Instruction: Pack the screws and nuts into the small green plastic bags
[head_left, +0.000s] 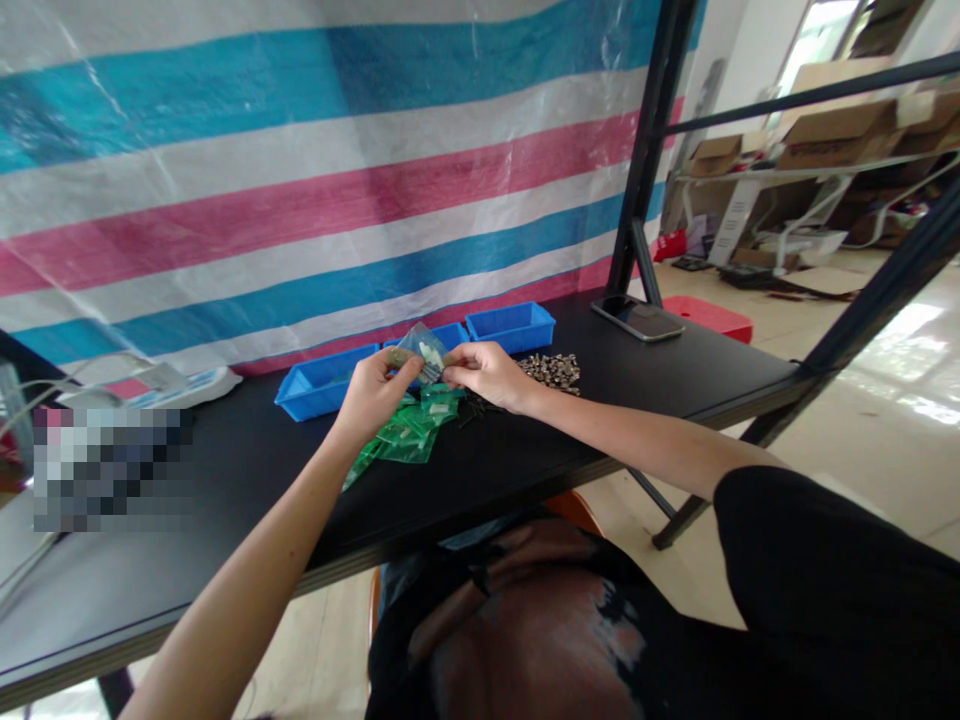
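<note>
Between my two hands, above the black table, is a small clear plastic bag (421, 346) with white and dark small parts inside. My left hand (379, 388) pinches its left side between thumb and fingers. On the opposite edge, the thumb and fingers of my right hand (486, 374) are closed. Below the bag lies a spread of green plastic bags (405, 436), some with pale pieces in them. A pile of small shiny metal pieces (555, 372) sits right of my right hand. Some dark thin pieces (471, 408) lie under that hand, partly hidden.
Blue bins (319, 382) stand along the back of the table (247, 480), with another blue bin (511, 326) at the right. A phone (637, 317) lies near the black frame post (637, 180). A white power strip (202, 386) with cables is at the left. Behind hangs a striped sheet (337, 180).
</note>
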